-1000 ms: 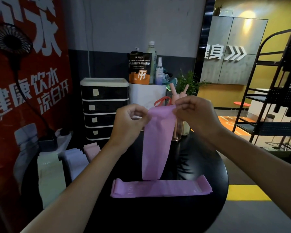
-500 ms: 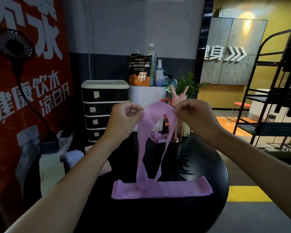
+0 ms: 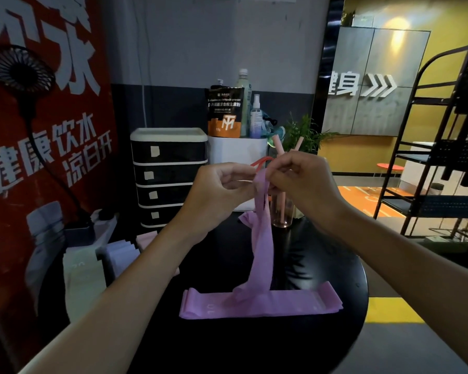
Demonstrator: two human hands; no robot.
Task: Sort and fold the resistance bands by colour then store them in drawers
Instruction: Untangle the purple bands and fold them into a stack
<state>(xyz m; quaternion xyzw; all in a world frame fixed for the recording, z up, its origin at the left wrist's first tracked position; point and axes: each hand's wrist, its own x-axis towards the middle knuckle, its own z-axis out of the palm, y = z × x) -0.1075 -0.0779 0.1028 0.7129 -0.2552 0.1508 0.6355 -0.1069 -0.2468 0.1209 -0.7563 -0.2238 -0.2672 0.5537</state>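
Purple resistance band [image 3: 262, 238] hangs from our two hands, gathered into a narrow strip. We pinch its top end between the curled fingertips of our left hand [image 3: 216, 190] and our right hand [image 3: 305, 182], which are raised close together with the band between them. We cannot tell exactly which fingers of the right hand press on it, since the knuckles hide them.

Straight below the grip, the band's lower end rests crumpled on a second purple band [image 3: 281, 306], which lies flat and crosswise on the round black table [image 3: 254, 344]. Just behind the hanging strip, below our right hand, stands a clear tumbler [image 3: 281, 214] with pink straws, and a further bit of purple band [image 3: 246, 220] lies beside it. A red loop [image 3: 262, 161] shows just above the grip.

Down and to the left of our left hand, near that forearm, folded bands lie in stacks: a pale one [image 3: 83, 282], a lavender one [image 3: 122, 255] and a pink one [image 3: 146, 237]. Beyond the left hand stands the black drawer unit [image 3: 169, 179], its labelled drawers all closed. Behind the grip, a white container [image 3: 237, 152] carries an orange and black powder pouch [image 3: 224, 114] and a spray bottle [image 3: 256, 120], with a green plant [image 3: 303, 133] to their right. Far to the right of the grip stands a black metal rack [image 3: 443, 157].
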